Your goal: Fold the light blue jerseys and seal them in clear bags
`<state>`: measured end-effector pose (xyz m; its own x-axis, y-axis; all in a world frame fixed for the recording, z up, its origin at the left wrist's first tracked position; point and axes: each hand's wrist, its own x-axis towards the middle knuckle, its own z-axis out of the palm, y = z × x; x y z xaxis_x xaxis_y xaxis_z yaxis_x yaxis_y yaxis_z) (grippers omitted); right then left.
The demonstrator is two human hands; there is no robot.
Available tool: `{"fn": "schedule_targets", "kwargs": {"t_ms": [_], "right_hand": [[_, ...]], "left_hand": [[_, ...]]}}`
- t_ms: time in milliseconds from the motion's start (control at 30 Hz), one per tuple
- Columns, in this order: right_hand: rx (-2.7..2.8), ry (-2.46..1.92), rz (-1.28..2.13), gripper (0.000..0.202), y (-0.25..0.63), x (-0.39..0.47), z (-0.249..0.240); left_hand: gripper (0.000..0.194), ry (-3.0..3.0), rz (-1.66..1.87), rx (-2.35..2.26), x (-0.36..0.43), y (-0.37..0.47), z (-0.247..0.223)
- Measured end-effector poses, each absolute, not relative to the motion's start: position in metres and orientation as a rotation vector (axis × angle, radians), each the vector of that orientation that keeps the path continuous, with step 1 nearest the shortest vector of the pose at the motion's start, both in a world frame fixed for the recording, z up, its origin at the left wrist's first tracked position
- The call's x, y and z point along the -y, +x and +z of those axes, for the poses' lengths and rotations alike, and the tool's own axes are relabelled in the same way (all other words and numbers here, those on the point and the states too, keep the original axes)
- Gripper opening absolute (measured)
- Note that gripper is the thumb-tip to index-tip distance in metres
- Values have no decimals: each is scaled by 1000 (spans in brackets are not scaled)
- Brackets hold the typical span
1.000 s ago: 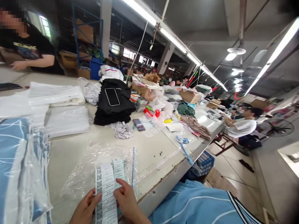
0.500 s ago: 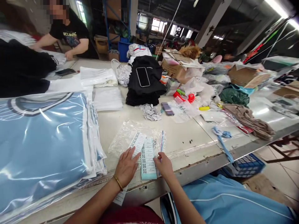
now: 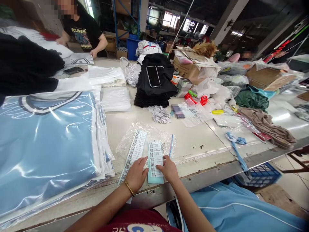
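Note:
Near the table's front edge, my left hand (image 3: 136, 175) lies open with stretched fingers. It partly covers a long white strip of QR-code labels (image 3: 137, 143), which slants up beyond it. Just right of its fingertips is a shorter strip of labels on pale blue backing (image 3: 155, 158), lying flat. My right hand (image 3: 169, 170) has its thumb on that strip's face and its other fingers at the right edge, seemingly gripping it; their undersides are hidden. Beneath both strips spreads a clear plastic bag (image 3: 127, 135) with a blue zip edge.
Bagged light blue shirts (image 3: 53, 141) are stacked at left. Behind lie small paper tags (image 3: 160, 114) and black garments (image 3: 154, 90) with a phone (image 3: 153, 76) on top. A light blue ribbon (image 3: 235, 145) hangs over the edge above a blue crate (image 3: 263, 175). A co-worker (image 3: 84, 32) handles garments at far left.
My left hand has drawn back from the upper white strip, baring more of it. My right thumb has come onto the blue-backed strip. The co-worker's hands have moved with a white garment.

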<state>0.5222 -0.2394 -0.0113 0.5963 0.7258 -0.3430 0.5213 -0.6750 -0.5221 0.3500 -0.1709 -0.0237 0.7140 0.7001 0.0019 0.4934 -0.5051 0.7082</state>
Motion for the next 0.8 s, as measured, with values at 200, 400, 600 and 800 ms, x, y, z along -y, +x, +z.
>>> {"fn": "schedule_targets", "kwargs": {"t_ms": [200,400,600,800], "right_hand": [[824,-2049,965,15,528,247,-11],[495,-1416,1310,34,542,270,20],[356,-1198,1172,29,558,289,54],[507,-1194,893,43,578,311,87]], "left_hand": [[59,1722,308,-993,170,356,-24],[72,1562,306,-941,166,355,-17],[59,1634,171,-784,175,360,-12],[62,2237,59,-478,188,358,-13]]}}
